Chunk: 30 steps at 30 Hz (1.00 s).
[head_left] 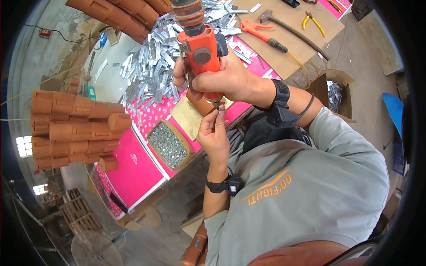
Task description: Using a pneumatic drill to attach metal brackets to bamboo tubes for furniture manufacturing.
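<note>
Power tool (pixel 208 67), red-bodied, points nose-down above the near edge of the pink-covered table (pixel 131 175), the right hand (pixel 233 77) wrapped around its body with fingers curled and thumb laid across it. Just below the nose, the left hand (pixel 215 135) brings thumb and fingertips together in a pinch (whatever sits between them is too small to make out). Close behind these fingertips is a brown cylinder (pixel 199 103), partly hidden, beside a tan pad (pixel 185 119). Nearby, a shallow box (pixel 190 157) is filled with small metal pieces (pixel 166 144). Beyond lies a heap of silvery metal strips (pixel 157 62); stacked brown cylinders (pixel 77 131) stand at left, while a hammer (pixel 295 35) and yellow-handled pliers (pixel 317 25) rest on brown sheeting (pixel 288 60) at right.
</note>
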Each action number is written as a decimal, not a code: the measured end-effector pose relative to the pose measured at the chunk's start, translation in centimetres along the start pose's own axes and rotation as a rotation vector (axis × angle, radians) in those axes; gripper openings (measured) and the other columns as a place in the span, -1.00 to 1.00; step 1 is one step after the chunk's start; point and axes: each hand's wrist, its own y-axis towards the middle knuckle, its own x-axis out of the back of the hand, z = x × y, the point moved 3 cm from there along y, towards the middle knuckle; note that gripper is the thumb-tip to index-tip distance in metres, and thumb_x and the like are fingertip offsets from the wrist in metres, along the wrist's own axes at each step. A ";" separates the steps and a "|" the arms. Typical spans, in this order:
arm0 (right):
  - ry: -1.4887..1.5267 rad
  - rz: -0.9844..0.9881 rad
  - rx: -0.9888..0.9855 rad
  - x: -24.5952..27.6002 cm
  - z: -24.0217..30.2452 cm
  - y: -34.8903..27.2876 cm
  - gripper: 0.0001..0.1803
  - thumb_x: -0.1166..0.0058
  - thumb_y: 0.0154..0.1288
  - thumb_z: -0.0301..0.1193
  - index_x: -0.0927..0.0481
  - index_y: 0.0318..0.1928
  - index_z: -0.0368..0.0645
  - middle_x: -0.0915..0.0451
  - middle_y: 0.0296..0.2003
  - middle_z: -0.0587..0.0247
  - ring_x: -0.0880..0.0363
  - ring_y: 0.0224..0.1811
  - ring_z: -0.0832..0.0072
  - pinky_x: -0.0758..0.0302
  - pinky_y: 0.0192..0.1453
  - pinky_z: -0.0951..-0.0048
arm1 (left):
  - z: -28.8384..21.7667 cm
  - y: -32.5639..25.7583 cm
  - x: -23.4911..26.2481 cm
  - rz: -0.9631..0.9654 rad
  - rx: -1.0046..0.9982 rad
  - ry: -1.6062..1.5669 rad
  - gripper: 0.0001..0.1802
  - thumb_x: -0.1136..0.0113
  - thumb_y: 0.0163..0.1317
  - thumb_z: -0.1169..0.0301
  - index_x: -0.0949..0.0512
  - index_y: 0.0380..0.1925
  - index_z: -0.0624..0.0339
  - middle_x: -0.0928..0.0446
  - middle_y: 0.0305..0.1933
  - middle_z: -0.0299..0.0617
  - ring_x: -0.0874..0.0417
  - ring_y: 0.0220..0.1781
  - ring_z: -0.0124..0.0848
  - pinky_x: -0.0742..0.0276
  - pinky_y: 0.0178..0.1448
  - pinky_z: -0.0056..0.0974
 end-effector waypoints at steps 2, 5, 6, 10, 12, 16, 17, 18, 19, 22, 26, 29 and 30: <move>0.021 -0.005 -0.029 0.0 0.1 -0.1 -0.69 -0.12 0.07 -0.59 -0.58 -0.11 -0.33 -0.68 -0.29 0.20 -0.62 -0.37 0.58 -0.59 -0.33 0.49 | -0.1 0.0 0.0 -0.003 0.006 0.009 -0.83 -0.21 0.41 0.50 -0.55 -0.10 0.39 -0.71 -0.05 0.02 -0.76 -0.02 -0.33 -0.67 -0.13 -0.38; 0.022 0.011 -0.040 0.0 0.2 -0.3 -0.69 -0.12 0.07 -0.59 -0.57 -0.10 -0.32 -0.68 -0.29 0.19 -0.63 -0.35 0.57 -0.59 -0.32 0.49 | -0.2 -0.2 0.0 -0.022 0.019 0.020 -0.83 -0.22 0.40 0.51 -0.55 -0.10 0.39 -0.71 -0.06 0.00 -0.76 -0.04 -0.36 -0.63 -0.19 -0.42; 0.023 0.012 -0.042 0.0 0.2 -0.4 -0.69 -0.12 0.07 -0.59 -0.57 -0.10 -0.32 -0.68 -0.29 0.19 -0.63 -0.35 0.57 -0.59 -0.32 0.49 | -0.2 -0.2 -0.1 -0.022 0.029 0.032 -0.83 -0.23 0.39 0.51 -0.55 -0.10 0.39 -0.71 -0.06 -0.01 -0.76 -0.05 -0.36 -0.62 -0.20 -0.43; 0.052 -0.003 -0.050 -0.2 0.5 -0.6 -0.69 -0.12 0.06 -0.61 -0.57 -0.11 -0.32 -0.68 -0.29 0.19 -0.64 -0.32 0.56 -0.61 -0.31 0.48 | -0.3 -0.2 -0.2 -0.037 0.056 0.069 -0.83 -0.25 0.38 0.52 -0.56 -0.11 0.39 -0.71 -0.08 -0.03 -0.75 -0.08 -0.38 -0.61 -0.21 -0.44; 0.058 -0.009 -0.045 -0.2 0.4 -0.6 -0.69 -0.12 0.06 -0.61 -0.57 -0.11 -0.32 -0.68 -0.29 0.19 -0.64 -0.30 0.55 -0.62 -0.30 0.47 | -0.3 -0.2 -0.3 -0.047 0.059 0.073 -0.84 -0.25 0.38 0.52 -0.55 -0.12 0.40 -0.71 -0.09 -0.03 -0.75 -0.07 -0.39 -0.61 -0.18 -0.45; 0.000 0.014 -0.025 -0.1 0.0 -0.6 -0.68 -0.12 0.04 -0.63 -0.57 -0.11 -0.32 -0.67 -0.29 0.21 -0.65 -0.26 0.55 -0.63 -0.29 0.45 | 0.3 0.0 -0.5 -0.076 -0.070 0.042 -0.83 -0.26 0.37 0.53 -0.54 -0.15 0.44 -0.71 -0.12 -0.02 -0.73 -0.03 -0.41 -0.59 -0.10 -0.45; 0.000 0.017 -0.027 -0.1 0.1 -0.6 -0.68 -0.11 0.04 -0.63 -0.58 -0.11 -0.31 -0.67 -0.29 0.22 -0.66 -0.25 0.55 -0.64 -0.29 0.46 | 0.4 -0.1 -0.5 -0.077 -0.068 0.042 -0.83 -0.26 0.37 0.53 -0.54 -0.15 0.44 -0.71 -0.12 -0.02 -0.73 -0.03 -0.41 -0.59 -0.10 -0.45; 0.000 0.017 -0.029 -0.2 0.1 -0.7 -0.68 -0.11 0.04 -0.63 -0.58 -0.11 -0.31 -0.67 -0.29 0.22 -0.66 -0.25 0.55 -0.64 -0.29 0.46 | 0.6 -0.1 -0.4 -0.095 -0.049 0.089 -0.82 -0.27 0.36 0.52 -0.55 -0.15 0.44 -0.70 -0.06 -0.01 -0.73 -0.06 -0.42 -0.58 -0.09 -0.45; -0.008 0.013 -0.016 -0.2 0.1 -0.7 -0.68 -0.12 0.03 -0.63 -0.58 -0.12 -0.31 -0.67 -0.29 0.21 -0.65 -0.25 0.56 -0.64 -0.28 0.46 | 0.6 -0.1 -0.3 -0.113 -0.031 0.137 -0.82 -0.29 0.36 0.51 -0.56 -0.16 0.44 -0.68 0.00 0.00 -0.72 -0.08 -0.43 -0.57 -0.08 -0.45; -0.057 0.019 -0.009 0.1 0.0 -0.7 -0.69 -0.13 0.02 -0.62 -0.59 -0.13 -0.32 -0.68 -0.28 0.20 -0.65 -0.25 0.57 -0.64 -0.25 0.46 | -0.3 0.0 -0.1 -0.157 -0.204 0.419 -0.84 -0.35 0.30 0.48 -0.63 -0.24 0.40 -0.61 0.14 -0.01 -0.67 0.01 -0.34 -0.55 0.07 -0.33; -0.009 -0.021 0.052 0.0 -0.6 -0.6 -0.68 -0.16 0.00 -0.61 -0.60 -0.14 -0.32 -0.69 -0.29 0.21 -0.66 -0.24 0.55 -0.63 -0.16 0.44 | -1.4 1.2 -0.2 -0.181 -0.374 0.648 -0.87 -0.43 0.18 0.45 -0.72 -0.30 0.25 -0.51 0.23 0.01 -0.44 0.28 -0.12 -0.38 0.33 -0.07; -0.040 -0.016 0.078 0.4 -1.8 0.5 -0.69 -0.17 -0.01 -0.61 -0.60 -0.16 -0.32 -0.69 -0.29 0.23 -0.69 -0.21 0.52 -0.63 -0.13 0.42 | -1.5 2.8 0.0 -0.188 -0.454 0.726 -0.87 -0.44 0.16 0.43 -0.74 -0.34 0.25 -0.48 0.29 -0.06 -0.29 0.40 -0.05 -0.21 0.45 0.01; -0.062 -0.037 0.114 0.4 -1.8 0.8 -0.70 -0.18 -0.02 -0.61 -0.61 -0.18 -0.33 -0.69 -0.29 0.23 -0.70 -0.21 0.51 -0.64 -0.15 0.42 | -1.3 3.6 0.2 -0.173 -0.441 0.753 -0.87 -0.43 0.16 0.44 -0.74 -0.31 0.25 -0.45 0.32 -0.07 -0.27 0.41 -0.06 -0.21 0.45 0.00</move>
